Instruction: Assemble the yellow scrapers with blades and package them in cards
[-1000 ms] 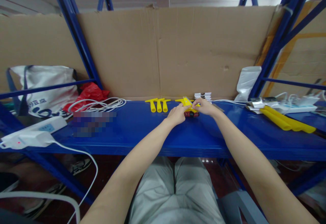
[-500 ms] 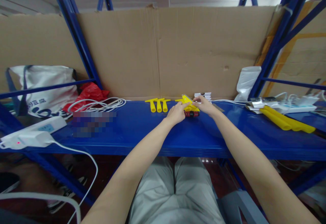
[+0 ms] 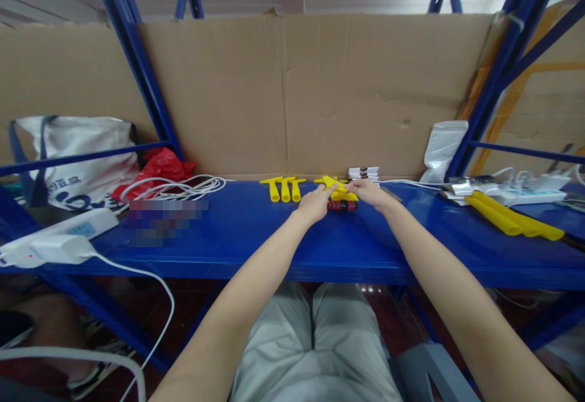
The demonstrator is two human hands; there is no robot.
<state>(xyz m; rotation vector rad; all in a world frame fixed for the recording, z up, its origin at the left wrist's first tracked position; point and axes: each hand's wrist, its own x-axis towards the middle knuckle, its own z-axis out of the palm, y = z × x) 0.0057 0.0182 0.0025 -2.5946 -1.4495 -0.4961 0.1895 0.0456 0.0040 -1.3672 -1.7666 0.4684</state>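
My left hand [image 3: 314, 203] is closed around a yellow plastic scraper [image 3: 333, 183], which is tilted above the blue table. At the scraper's right end, my right hand [image 3: 369, 192] pinches its edge; anything small between these fingertips is hidden. More yellow parts [image 3: 343, 197] lie just below and behind the hands, partly covered. A red and black cylindrical handle [image 3: 342, 206] rests on the table beneath them. Three yellow T-shaped scrapers [image 3: 286, 190] lie side by side to the left of my left hand. Behind my right hand sits a stack of small white packs [image 3: 363, 173].
The blue table [image 3: 256, 237] is backed by a cardboard wall [image 3: 347, 97]. On the left are a white power strip [image 3: 68, 231], coiled white cables [image 3: 192, 189], a red bag [image 3: 164, 167] and a cloth bag [image 3: 86, 158]. Yellow tubes [image 3: 512, 216] lie at right.
The yellow scraper has turned in my hands, so its flat face now shows instead of its pale edge. My left hand has shifted slightly left, uncovering more of the red and black handle.
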